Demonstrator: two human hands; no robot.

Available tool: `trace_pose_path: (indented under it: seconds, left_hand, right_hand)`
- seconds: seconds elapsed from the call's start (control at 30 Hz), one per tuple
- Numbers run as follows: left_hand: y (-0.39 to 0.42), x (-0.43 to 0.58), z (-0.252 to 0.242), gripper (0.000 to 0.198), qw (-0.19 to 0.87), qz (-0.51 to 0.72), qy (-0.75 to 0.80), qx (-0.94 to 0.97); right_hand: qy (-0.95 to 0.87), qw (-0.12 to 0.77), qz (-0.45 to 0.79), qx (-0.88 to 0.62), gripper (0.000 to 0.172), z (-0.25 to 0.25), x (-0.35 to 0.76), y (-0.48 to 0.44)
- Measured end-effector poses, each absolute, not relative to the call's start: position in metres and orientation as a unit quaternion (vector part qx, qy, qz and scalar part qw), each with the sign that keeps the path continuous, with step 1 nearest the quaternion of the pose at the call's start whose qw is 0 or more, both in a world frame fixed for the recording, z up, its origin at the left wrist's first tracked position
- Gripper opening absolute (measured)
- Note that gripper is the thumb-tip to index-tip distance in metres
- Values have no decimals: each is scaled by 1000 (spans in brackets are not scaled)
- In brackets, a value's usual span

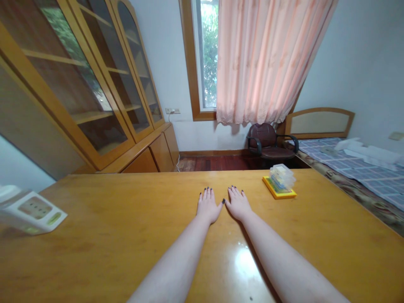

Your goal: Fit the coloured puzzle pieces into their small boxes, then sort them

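My left hand (208,207) lies flat, palm down, on the wooden table (126,235), fingers stretched toward the far edge. Beside it my right hand (238,204) rests the same way, and the two thumb tips meet or nearly meet. Neither hand holds anything. Right of my right hand sits a yellow flat box (280,194) with a clear plastic case (283,174) stacked on it; small contents show through the plastic but cannot be made out. A white container with a clear window (34,210) stands at the table's left edge, partly cut off.
Glass-doored wooden cabinets (94,75) line the left wall. Beyond the table's far edge are a dark red armchair (267,141) and a pink curtain (261,59) over the window. To the right is a bed (341,155) with a checked cover and white items on it.
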State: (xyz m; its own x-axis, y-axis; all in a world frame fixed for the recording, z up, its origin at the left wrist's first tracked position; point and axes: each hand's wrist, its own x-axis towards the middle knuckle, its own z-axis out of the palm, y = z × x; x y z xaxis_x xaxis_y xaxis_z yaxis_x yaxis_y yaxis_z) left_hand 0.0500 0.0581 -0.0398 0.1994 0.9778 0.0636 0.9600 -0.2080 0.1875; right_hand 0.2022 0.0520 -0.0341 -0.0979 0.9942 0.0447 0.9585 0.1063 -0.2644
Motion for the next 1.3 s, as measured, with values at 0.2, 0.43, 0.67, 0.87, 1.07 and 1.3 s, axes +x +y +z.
trace_pose_path:
  seconds: [0.2, 0.43, 0.67, 0.87, 1.07, 1.3]
  left_hand:
    - [57, 48, -40, 75, 46, 94, 620, 777]
    - [57, 49, -42, 73, 44, 100, 622, 776]
    - [56, 50, -41, 73, 45, 102, 623, 774]
    - [55, 49, -38, 73, 55, 96, 624, 773]
    - [56, 49, -39, 71, 60, 110, 621, 774]
    - [58, 37, -35, 51, 158, 265, 616, 725]
  right_hand:
    - [-722, 221, -25, -656, 45, -10, 205, 44]
    - [-515, 348, -177, -763, 58, 47, 283, 61]
    - [-441, 290, -155, -835, 72, 42, 351, 80]
    - [-470, 320, -160, -807, 60, 36, 369, 79]
    - [-553, 423, -95, -712, 59, 37, 334, 72]
    - [-536, 557, 338, -537, 51, -22, 193, 58]
